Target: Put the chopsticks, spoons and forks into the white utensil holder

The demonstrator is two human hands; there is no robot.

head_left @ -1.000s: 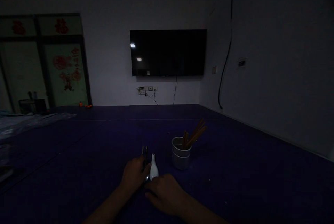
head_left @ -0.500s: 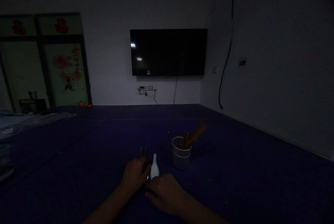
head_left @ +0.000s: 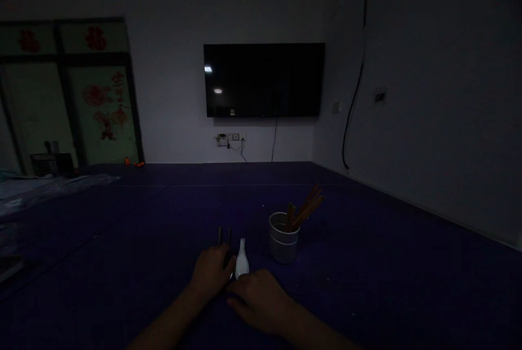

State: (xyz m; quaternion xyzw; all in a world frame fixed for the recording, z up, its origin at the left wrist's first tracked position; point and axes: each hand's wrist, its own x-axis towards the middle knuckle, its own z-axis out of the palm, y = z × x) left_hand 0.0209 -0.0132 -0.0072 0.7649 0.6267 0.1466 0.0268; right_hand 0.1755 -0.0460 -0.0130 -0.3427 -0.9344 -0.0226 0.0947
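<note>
Head view shows a glossy, rounded white spoon point(head_left: 242, 264).

On the pale far wall point(head_left: 171, 100), a wide black television point(head_left: 269, 81) with bright reflections point(head_left: 218, 91) at left. Below it, a row of sockets point(head_left: 235, 137) with thin wires point(head_left: 242, 150). At left, dark-framed doors point(head_left: 35, 116) with red decorations point(head_left: 95, 38); near their foot, small orange objects point(head_left: 139, 164). On the right wall point(head_left: 440, 138), a dark hanging cable point(head_left: 359, 75) near a pale plate point(head_left: 336, 107). At far left, crumpled translucent sheeting point(head_left: 53, 189).

Single head-worn view, facing forward and down, left hand point(head_left: 211, 270) and right hand point(head_left: 261, 300) near at bottom, television point(head_left: 265, 81) well beyond
</note>
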